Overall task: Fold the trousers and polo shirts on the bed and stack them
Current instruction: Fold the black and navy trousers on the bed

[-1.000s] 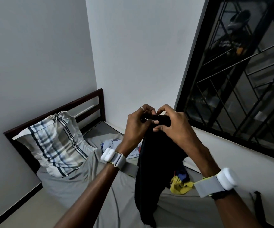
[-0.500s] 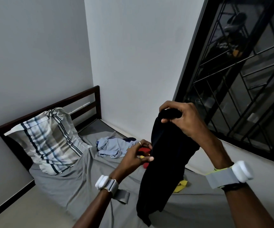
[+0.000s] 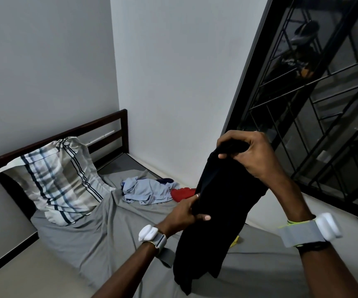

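Observation:
A black garment point(image 3: 221, 207) hangs in the air over the bed, its lower end near the grey sheet point(image 3: 88, 239). My right hand point(image 3: 249, 153) grips its top end, held high by the window. My left hand point(image 3: 186, 209) pinches its left edge about halfway down. Farther back on the bed lie a crumpled light blue garment point(image 3: 146, 190), a red garment point(image 3: 181, 193) and a dark blue piece point(image 3: 165, 180). A yellow garment point(image 3: 236, 240) peeks out behind the black one, mostly hidden.
A plaid pillow point(image 3: 60, 177) leans against the dark wooden headboard point(image 3: 100, 127) at the left. White walls meet behind the bed. A dark barred window point(image 3: 324, 104) fills the right side. The floor point(image 3: 12, 276) shows at lower left.
My hands were together at the top of the black garment. The left hand dropped down and now pinches the garment's edge midway, while the right hand keeps the top raised.

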Available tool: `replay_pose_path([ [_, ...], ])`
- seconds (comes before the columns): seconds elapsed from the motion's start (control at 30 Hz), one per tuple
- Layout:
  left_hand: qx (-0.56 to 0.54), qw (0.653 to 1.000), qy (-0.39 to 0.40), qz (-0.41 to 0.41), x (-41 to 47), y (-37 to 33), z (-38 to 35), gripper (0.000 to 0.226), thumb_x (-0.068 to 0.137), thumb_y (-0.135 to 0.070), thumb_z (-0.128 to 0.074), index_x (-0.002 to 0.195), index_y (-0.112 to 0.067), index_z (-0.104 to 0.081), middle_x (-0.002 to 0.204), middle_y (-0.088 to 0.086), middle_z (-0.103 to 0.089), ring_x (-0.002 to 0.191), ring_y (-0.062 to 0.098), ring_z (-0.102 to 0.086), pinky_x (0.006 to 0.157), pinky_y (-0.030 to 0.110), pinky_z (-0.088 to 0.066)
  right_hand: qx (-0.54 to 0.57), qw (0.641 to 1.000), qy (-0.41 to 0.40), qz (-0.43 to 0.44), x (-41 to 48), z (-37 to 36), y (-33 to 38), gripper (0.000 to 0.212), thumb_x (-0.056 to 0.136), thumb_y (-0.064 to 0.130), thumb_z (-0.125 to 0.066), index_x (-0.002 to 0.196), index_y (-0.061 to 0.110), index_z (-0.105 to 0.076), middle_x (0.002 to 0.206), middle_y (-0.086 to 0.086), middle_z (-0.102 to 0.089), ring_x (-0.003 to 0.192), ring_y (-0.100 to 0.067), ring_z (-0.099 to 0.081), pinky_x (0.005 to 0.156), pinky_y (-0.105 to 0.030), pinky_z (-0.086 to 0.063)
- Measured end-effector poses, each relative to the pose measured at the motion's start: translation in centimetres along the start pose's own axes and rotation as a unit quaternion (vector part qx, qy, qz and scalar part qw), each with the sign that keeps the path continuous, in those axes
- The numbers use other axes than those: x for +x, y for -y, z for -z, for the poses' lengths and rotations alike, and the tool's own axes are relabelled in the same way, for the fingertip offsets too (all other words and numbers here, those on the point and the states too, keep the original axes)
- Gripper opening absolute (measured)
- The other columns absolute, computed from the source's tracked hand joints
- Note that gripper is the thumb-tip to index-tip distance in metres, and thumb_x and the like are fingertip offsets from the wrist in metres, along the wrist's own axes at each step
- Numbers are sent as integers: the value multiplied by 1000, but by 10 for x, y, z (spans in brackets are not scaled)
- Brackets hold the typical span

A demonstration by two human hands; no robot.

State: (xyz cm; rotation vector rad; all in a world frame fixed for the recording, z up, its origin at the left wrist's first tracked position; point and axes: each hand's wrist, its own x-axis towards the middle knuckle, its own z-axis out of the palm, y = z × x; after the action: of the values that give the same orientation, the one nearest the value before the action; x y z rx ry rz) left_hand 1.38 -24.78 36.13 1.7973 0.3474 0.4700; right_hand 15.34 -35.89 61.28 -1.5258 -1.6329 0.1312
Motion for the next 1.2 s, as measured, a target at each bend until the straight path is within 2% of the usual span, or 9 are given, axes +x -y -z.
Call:
replay_pose_path([
  [0.13,-153,981,-119,8,0,10,-5,17,87,-3,-80,102,-9,-78,100,-2,-77,95,12,-72,85,29,-56,0,1000,-16,-4,-4,5,-2,25,76,-11,-83,88,9,-77,87,-3,-76,87,-20,-76,81,-27,-60],
  [0.27,-209,953,-216,30,-8,14,-12,16,82,1,-83,82,-15,-81,79,2,-76,68,11,-66,69,28,-52,-9,999,-53,-8,-9,12,-4,24,76,-9,-85,90,9,-77,88,-1,-76,89,-19,-76,81,-20,-57],
  [0.43,28,999,15,16,-6,13,-16,25,79,-19,-91,95,-25,-73,95,-8,-74,89,-1,-69,78,18,-52,-9,999,-49,-9,-10,13,1,23,76,-5,-87,90,11,-77,89,1,-77,90,-18,-76,82,-21,-57],
  [0.53,131,991,12,-16,4,15,-21,42,83,-34,-87,107,-7,-66,103,4,-69,92,12,-66,79,31,-56,6,999,-43,4,-7,10,3,23,75,-9,-85,88,7,-77,87,-2,-76,88,-18,-75,80,-18,-56],
  [0.67,154,988,-11,16,11,26,1,48,88,-47,-79,73,-6,-59,66,-4,-54,62,5,-46,58,43,-45,10,998,-57,-1,-10,20,-2,23,77,-10,-84,89,8,-76,88,-4,-76,89,-18,-75,80,-18,-55],
  [0.77,182,982,-3,53,4,15,39,51,89,-36,-81,53,-22,-49,47,-16,-41,47,1,-35,51,20,-29,-14,997,-81,-10,-16,32,-15,22,78,0,-87,91,13,-76,89,0,-76,91,-18,-74,85,-25,-56],
  [0.9,203,979,8,15,-11,-12,101,25,79,-72,-71,66,-51,-66,55,-22,-52,54,-4,-44,57,17,-35,-43,990,-133,-33,-28,27,-36,23,81,10,-87,97,18,-74,93,3,-75,95,-17,-72,91,-31,-55],
  [1.0,239,970,-27,-20,-26,-28,156,38,74,-83,-65,68,-46,-67,58,-14,-51,56,-3,-41,57,23,-39,-34,979,-192,-53,-38,8,-44,21,85,14,-85,100,16,-71,96,1,-73,96,-14,-69,88,-26,-54],
  [1.2,292,949,-93,-70,-58,-60,203,10,86,-30,-77,88,-21,-80,81,-8,-73,74,-17,-59,67,15,-48,7,951,-295,-98,-74,-50,-75,18,90,12,-79,102,9,-66,96,-2,-67,94,-10,-64,87,-22,-50],
])
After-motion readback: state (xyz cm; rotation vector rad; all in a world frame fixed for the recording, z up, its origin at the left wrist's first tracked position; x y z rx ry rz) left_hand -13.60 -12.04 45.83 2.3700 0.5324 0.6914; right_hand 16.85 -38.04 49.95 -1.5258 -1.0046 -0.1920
